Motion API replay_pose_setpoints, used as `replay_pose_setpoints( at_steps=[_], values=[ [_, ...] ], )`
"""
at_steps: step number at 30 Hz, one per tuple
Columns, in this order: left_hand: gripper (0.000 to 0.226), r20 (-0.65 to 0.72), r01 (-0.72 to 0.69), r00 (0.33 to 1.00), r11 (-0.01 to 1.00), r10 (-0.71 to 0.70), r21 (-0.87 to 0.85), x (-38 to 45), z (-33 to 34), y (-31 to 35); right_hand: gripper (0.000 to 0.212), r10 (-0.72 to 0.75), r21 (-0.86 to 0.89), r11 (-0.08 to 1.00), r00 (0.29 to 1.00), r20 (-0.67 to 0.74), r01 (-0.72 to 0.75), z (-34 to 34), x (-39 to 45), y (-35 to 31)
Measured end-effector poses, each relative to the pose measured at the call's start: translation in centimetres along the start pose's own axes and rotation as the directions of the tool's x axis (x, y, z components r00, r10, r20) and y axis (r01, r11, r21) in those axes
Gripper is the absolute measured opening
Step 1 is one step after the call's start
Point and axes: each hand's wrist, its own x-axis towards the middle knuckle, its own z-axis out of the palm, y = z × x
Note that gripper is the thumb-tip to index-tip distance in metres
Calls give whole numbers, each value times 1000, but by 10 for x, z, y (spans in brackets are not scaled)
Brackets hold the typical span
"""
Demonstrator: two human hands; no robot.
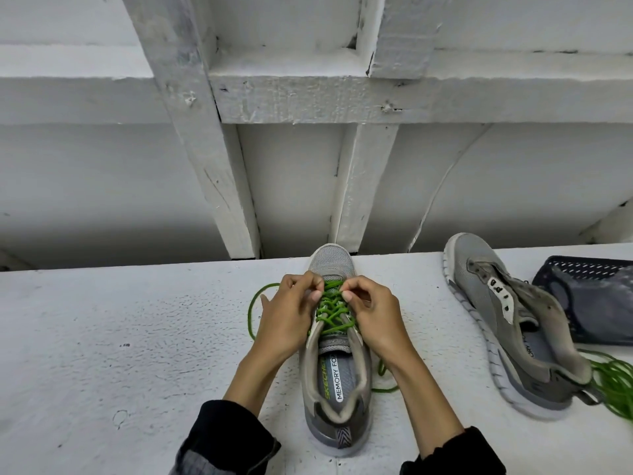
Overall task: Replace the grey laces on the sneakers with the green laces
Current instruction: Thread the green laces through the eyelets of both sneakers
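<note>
Both hands, left [286, 315] and right [373, 315], pinch the green lace [330, 311] on a nearly laced sneaker [337, 354]; second sneaker [513, 323] (lying beside) remains unlaced.

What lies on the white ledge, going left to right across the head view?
Loose green lace loop → left hand → sneaker being laced → right hand → unlaced grey sneaker → dark mesh basket.
</note>
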Motion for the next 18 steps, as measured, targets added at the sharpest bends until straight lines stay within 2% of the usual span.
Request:
replay_pose_setpoints(
  at_steps=[4,8,10,13,16,18],
  values=[
    [28,-3,21,1000,1000,-21,3,-8,-1,-4,28,9,15,1000,1000,19,-10,0,-8,-1],
    [24,-182,-8,983,999,1,-35,-13,8,-1,24,-5,-20,1000,999,-51,4,3,-10,-5],
    [13,-234,-21,972,993,-6,-113,-15,11,-1,23,8,-19,1000,996,-86,-10,1,-9,-5],
    [4,-209,-52,978,982,13,-183,-17,7,-5,19,-1,-19,1000,999,-53,0,-6,-12,-3],
    [25,-151,-120,983,990,107,-75,-21,-1,-6,17,-59,-72,996,998,14,59,-8,-17,-1],
    [26,-160,-157,976,987,149,-39,-25,-1,-6,18,-95,-112,989,995,14,96,-7,-18,0]
  ],
)
